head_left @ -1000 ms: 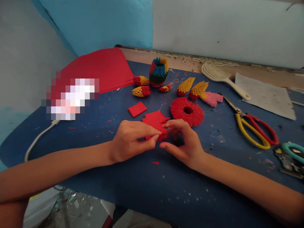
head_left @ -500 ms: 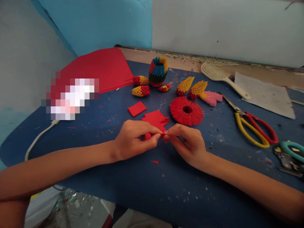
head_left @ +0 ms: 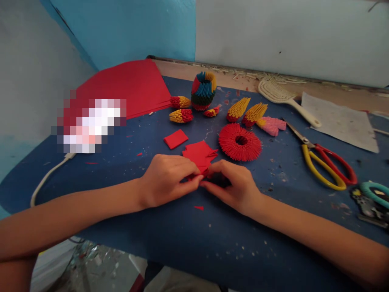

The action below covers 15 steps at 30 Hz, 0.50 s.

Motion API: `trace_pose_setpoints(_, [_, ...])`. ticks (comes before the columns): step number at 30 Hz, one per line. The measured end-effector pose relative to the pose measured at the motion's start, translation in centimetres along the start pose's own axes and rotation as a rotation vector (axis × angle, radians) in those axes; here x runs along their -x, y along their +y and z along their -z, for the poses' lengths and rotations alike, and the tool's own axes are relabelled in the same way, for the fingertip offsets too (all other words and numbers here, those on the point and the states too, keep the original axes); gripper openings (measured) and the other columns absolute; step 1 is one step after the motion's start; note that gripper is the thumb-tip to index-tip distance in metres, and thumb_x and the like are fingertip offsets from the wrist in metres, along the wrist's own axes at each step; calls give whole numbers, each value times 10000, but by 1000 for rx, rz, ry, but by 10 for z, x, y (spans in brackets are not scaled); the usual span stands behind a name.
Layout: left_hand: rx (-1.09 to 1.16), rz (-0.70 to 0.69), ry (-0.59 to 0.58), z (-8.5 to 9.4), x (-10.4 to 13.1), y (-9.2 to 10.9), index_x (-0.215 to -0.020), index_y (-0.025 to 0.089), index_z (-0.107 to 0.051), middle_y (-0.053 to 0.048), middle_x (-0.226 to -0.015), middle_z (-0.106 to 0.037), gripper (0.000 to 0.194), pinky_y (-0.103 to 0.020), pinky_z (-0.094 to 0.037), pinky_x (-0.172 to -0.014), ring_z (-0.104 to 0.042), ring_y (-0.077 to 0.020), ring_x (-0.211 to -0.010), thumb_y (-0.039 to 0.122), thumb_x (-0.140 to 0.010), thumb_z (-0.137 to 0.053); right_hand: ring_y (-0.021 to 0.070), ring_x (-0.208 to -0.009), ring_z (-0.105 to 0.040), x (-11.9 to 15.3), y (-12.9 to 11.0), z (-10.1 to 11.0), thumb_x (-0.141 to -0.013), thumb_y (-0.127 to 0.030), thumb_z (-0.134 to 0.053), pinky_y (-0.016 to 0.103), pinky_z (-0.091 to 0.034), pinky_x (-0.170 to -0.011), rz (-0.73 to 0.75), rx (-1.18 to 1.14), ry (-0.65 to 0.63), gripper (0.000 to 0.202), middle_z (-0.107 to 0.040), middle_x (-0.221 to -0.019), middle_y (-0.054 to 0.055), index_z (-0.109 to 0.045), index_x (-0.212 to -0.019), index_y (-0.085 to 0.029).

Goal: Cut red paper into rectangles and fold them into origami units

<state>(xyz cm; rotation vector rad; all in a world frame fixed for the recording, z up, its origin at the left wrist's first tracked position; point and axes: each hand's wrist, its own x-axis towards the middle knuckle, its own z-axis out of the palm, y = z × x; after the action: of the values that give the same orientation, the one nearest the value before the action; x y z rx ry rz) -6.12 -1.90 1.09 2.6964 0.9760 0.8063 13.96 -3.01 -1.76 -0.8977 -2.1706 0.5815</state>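
My left hand (head_left: 165, 178) and my right hand (head_left: 234, 184) meet at their fingertips over the blue table (head_left: 127, 170), pinching a small red paper piece (head_left: 202, 175) between them; most of it is hidden by the fingers. Just behind the fingers lies a loose pile of red paper pieces (head_left: 199, 152). A single folded red rectangle (head_left: 175, 138) lies further left. A red ring of folded paper units (head_left: 240, 142) sits just beyond my right hand.
Red paper sheets (head_left: 127, 87) lie at the back left. A multicoloured paper vase (head_left: 203, 91), several red-yellow cones (head_left: 181, 116), a pink piece (head_left: 272, 125), a white brush (head_left: 285, 99), scissors (head_left: 325, 162) and a white cable (head_left: 48, 176) surround the work spot.
My right hand closed in on the left from an open, lifted pose. Both hands now press lower to the table, fingertips together on the red piece.
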Motion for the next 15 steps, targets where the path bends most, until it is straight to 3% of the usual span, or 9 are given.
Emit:
trace_pose_setpoints(4, [77,-4,-63,-2,1,-2,-723,157,-629,12,-674,-671,175,-202,-415,-570,-604,-99,-599,257,-839,-546,132,-741,-583,-2,1,1,-805,-262,-615,244,-471,-639,17,-8,-10,151,-639,-834,45,-553,-908,-171])
trace_pose_setpoints(10, [356,28,-150,4,-7,-4,-728,150,-634,8,-667,-671,180,-163,-432,-587,-594,-76,-590,250,-850,-548,114,-718,-594,-5,-1,5,-826,-250,-594,226,-481,-647,36,-129,-86,156,-654,-813,33,-580,-953,-160])
trace_pose_setpoints(15, [340,114,-147,12,-11,-3,-657,135,-611,20,-576,-620,158,-153,-399,-493,-520,-62,-496,196,-798,-573,91,-580,-579,-7,-1,6,-849,-165,-515,197,-450,-518,-198,-229,31,117,-650,-717,8,-603,-926,-162])
